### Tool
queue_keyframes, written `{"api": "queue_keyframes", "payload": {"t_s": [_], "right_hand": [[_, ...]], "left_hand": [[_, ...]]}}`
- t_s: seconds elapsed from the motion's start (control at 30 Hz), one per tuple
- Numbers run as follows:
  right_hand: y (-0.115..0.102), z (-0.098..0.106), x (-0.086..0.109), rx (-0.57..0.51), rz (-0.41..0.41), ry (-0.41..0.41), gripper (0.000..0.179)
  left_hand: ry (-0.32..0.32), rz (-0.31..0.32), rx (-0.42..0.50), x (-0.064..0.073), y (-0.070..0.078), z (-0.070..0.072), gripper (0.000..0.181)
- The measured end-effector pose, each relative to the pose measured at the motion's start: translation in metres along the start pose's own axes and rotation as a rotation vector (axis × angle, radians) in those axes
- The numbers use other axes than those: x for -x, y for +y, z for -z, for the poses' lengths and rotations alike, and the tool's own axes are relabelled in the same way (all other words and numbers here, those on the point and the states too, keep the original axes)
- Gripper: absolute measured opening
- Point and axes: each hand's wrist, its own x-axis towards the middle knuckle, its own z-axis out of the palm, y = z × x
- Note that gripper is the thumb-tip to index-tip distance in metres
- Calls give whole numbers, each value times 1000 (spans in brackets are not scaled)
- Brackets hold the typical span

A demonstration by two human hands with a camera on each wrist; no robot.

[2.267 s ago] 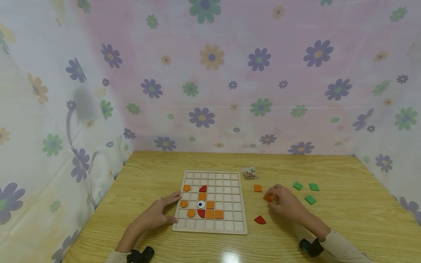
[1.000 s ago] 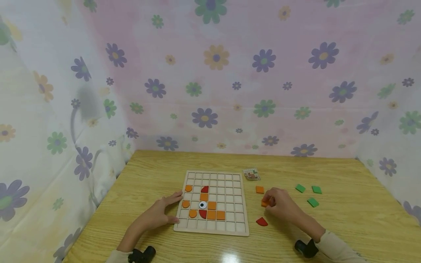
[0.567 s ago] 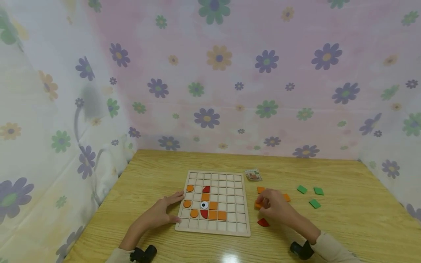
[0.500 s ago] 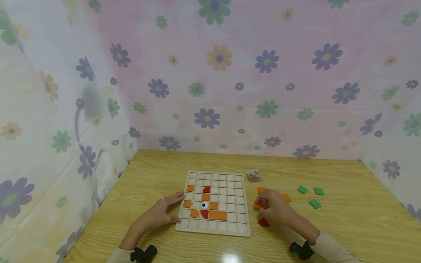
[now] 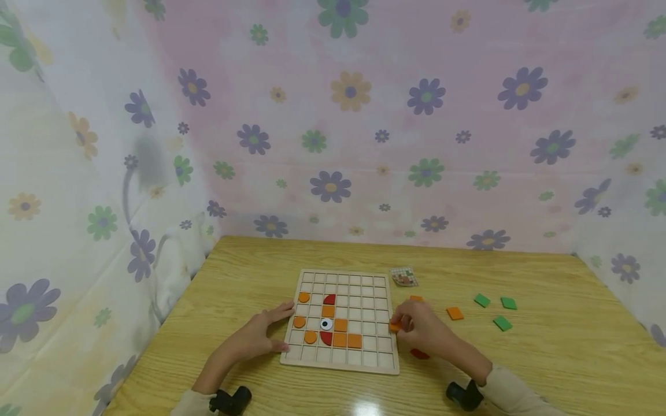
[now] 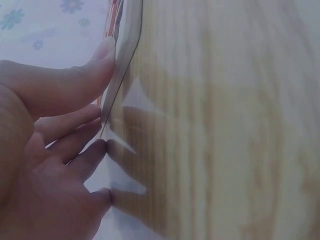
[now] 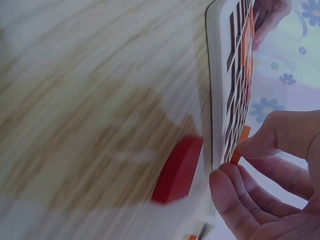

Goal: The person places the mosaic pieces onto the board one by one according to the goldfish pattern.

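Ten pieces [image 5: 326,324] in board [image 5: 367,315]; right hand [image 5: 424,329] pinches orange tile [image 5: 395,326].

The wood-grain table [image 5: 250,263] bears a gridded board [image 5: 367,316], a card [image 5: 404,277], green tiles [image 5: 502,323] (three), orange tiles [image 5: 455,313] and a red piece [image 7: 177,172].

From far off I can see a tan left sleeve [image 5: 189,404], a tan right sleeve [image 5: 514,397], a chunky black left wrist camera [image 5: 239,400], a black right wrist camera [image 5: 465,396] and bare fingers [image 7: 232,202].
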Motion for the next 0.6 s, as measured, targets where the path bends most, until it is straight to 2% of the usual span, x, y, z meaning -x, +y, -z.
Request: {"api": "queue_keyframes", "payload": {"t_s": [0.3, 0.6], "right_hand": [[-10, -14, -12, -11, 53, 8, 19], [-16, -26, -23, -26, 63, -20, 20]], "left_hand": [[15, 8, -13, -2, 0, -1, 75], [20, 1, -7, -1, 3, 0, 75]]}}
